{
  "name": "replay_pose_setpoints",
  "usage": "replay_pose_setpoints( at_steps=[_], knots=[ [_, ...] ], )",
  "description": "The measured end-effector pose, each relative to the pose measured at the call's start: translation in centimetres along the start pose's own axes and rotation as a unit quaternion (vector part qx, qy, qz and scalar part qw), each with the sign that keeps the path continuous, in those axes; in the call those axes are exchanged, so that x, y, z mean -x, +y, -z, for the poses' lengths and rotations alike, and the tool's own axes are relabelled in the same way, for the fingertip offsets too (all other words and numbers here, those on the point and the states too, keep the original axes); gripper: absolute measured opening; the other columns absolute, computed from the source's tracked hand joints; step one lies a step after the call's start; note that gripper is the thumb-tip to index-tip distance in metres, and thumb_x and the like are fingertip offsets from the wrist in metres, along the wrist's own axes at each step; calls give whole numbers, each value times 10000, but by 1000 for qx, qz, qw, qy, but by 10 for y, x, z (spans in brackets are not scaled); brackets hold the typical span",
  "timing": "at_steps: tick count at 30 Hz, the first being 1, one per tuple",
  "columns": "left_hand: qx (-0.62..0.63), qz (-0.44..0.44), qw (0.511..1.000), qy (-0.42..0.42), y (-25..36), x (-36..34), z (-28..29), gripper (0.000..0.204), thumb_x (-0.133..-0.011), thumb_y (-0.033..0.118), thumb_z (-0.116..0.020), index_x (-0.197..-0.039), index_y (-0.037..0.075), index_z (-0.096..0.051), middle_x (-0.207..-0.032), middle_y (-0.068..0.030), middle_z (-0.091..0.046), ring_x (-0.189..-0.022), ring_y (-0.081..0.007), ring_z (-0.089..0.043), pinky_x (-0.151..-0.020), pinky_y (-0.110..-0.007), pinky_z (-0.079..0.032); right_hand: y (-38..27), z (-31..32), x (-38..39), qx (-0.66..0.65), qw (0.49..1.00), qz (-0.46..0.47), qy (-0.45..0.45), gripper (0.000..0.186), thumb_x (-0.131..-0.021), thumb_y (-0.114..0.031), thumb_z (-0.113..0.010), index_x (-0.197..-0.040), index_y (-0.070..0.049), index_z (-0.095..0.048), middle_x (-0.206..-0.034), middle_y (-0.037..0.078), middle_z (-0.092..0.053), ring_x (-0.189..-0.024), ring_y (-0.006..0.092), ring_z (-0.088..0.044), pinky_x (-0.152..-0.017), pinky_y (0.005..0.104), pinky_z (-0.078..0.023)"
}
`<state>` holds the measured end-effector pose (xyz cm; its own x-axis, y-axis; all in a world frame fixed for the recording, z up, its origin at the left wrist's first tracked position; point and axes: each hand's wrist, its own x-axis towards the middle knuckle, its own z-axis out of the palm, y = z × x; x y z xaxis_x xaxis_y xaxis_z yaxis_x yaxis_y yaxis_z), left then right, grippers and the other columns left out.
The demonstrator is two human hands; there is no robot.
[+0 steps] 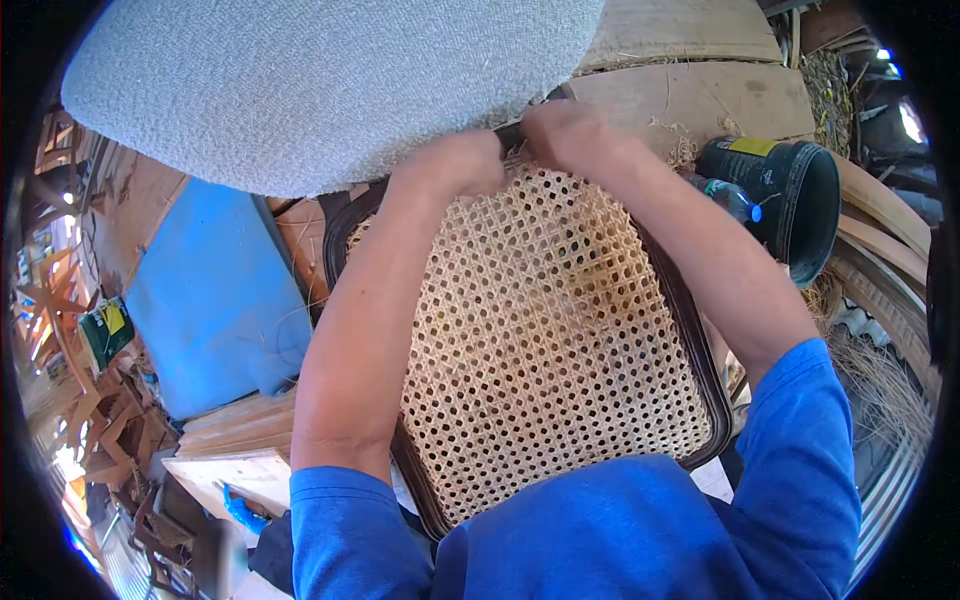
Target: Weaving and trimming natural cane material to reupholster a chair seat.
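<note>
A woven cane panel [540,350] in a dark brown wooden chair frame [690,350] lies in front of my body, its open-hole weave stained brown toward the upper right. At the panel's far edge my left hand [455,165] is closed in a fist. Close beside it, my right hand [570,138] is also closed and slightly blurred, over the dark far rail. Whatever the fingers of either hand grip is hidden behind the knuckles. A light grey, textured upholstered cushion [340,90] rises just beyond both hands, close to the left one.
A dark green bucket [810,205] lies on its side at the right, with a clear plastic bottle [728,197] beside it. Wooden boards [700,100] with loose fibres are behind. At left are a blue sheet [215,300], stacked wood [240,430] and a green container [105,330].
</note>
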<state>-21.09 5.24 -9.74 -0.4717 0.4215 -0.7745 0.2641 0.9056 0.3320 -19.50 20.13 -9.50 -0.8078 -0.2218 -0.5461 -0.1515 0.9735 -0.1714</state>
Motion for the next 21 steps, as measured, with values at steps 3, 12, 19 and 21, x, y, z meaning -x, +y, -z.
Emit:
replay_pose_setpoints(
  at_steps=[3, 12, 19, 21],
  knots=[
    [35, 86, 996, 1, 21, 17, 10, 264, -834, 170, -552, -1012, 21, -678, -918, -166, -680, -835, -282, -668, -781, -372, -524, -3, 15, 6, 15, 1000, -1, -13, 208, -831, -136, -579, -964, -33, -702, -995, 162, -692, -948, 307, -669, -812, 404, -525],
    [-7, 119, 964, 239, -23, 51, -17, 325, -887, 278, -518, -960, 13, -691, -937, -217, -677, -895, -356, -666, -810, -448, -512, 2, -19, 19, -72, 986, 43, 144, 229, -816, -240, -655, -869, -20, -620, -835, 178, -653, -815, 326, -640, -707, 399, -504],
    [60, 122, 953, 270, -13, 54, -44, 405, -917, 371, -464, -901, 28, -678, -889, -216, -668, -867, -387, -645, -785, -472, -507, 6, -25, 20, -356, 923, 14, 147, 157, -821, -134, -664, -916, -37, -585, -780, 118, -593, -713, 300, -567, -667, 362, -456],
    [57, 118, 954, 269, -8, 50, -46, 402, -918, 369, -467, -896, 29, -682, -882, -214, -670, -857, -382, -649, -778, -471, -511, 1, -24, 24, -401, 906, 7, 132, 166, -808, -99, -662, -943, -40, -585, -806, 102, -592, -738, 293, -567, -683, 361, -459]
  ],
)
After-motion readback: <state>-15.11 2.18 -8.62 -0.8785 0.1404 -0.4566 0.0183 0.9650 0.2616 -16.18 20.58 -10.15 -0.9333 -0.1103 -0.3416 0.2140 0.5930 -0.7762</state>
